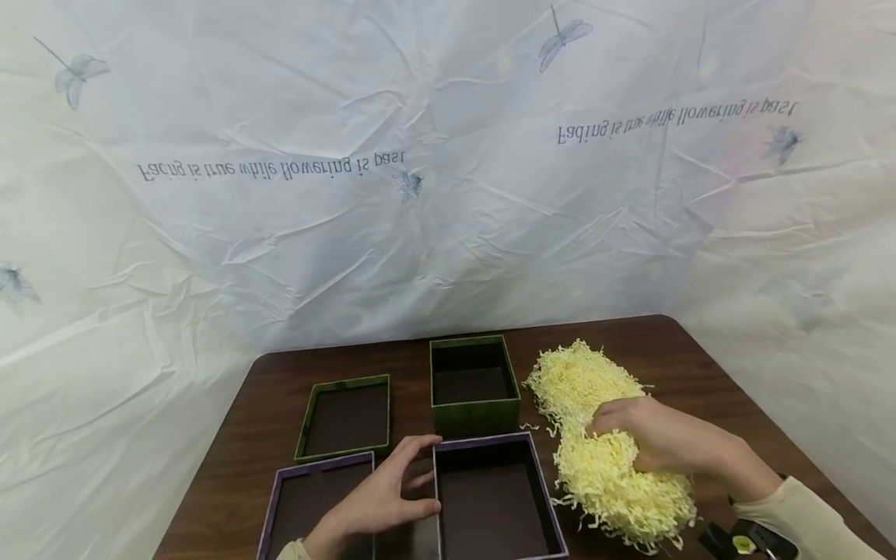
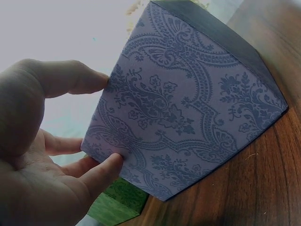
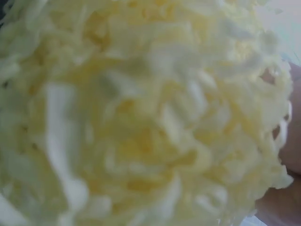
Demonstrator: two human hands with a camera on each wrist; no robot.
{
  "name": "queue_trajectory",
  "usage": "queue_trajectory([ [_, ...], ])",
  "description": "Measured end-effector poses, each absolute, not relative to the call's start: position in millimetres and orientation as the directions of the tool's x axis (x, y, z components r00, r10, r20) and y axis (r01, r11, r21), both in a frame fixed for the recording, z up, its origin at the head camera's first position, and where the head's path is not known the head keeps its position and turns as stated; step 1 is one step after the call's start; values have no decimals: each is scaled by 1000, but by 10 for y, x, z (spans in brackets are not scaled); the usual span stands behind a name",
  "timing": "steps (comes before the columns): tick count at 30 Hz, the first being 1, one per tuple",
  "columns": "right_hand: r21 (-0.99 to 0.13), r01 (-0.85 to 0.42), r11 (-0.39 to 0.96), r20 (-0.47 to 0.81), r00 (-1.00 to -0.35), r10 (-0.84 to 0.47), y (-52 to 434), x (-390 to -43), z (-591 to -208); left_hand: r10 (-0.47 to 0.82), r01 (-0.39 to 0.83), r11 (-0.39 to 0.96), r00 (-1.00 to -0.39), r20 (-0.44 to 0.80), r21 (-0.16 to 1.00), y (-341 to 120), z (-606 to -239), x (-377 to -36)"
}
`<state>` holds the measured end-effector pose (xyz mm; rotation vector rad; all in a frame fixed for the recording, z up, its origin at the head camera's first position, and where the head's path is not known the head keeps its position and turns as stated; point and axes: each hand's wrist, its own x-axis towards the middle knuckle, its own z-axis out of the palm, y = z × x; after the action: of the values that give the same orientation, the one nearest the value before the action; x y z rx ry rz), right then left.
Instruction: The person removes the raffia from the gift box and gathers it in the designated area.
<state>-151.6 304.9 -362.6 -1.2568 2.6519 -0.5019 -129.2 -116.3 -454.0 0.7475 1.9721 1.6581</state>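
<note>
My left hand [image 1: 418,480] rests against the left outer wall of an open purple patterned box [image 1: 494,499] at the near middle of the table. The left wrist view shows thumb and fingertips [image 2: 106,165] pressed on that patterned wall [image 2: 188,108]. My right hand [image 1: 633,435] lies to the right of the box, its fingers curled down into a big heap of yellow shredded paper [image 1: 605,455]. In the right wrist view the shredded paper [image 3: 141,113] fills the frame, blurred, with a bit of fingers [image 3: 290,155] at the right edge.
A purple lid [image 1: 311,505] lies left of my left hand, a green lid [image 1: 346,416] behind it, and an open green box [image 1: 474,385] behind the purple box. The brown table [image 1: 700,365] ends at a white printed cloth backdrop [image 1: 448,194].
</note>
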Motion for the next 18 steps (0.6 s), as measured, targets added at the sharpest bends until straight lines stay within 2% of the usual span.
queue_trajectory([
  [6,-370,-757,538,23,-587,-809,3094,-1528,-3710,659,113,137,-752,-5,984,-1169,-4545,-1295],
  [18,-368,-765,529,-5,-567,-824,3116,-1515,-3870,658,116,150,-753,-11,982,-1158,-4553,-1276],
])
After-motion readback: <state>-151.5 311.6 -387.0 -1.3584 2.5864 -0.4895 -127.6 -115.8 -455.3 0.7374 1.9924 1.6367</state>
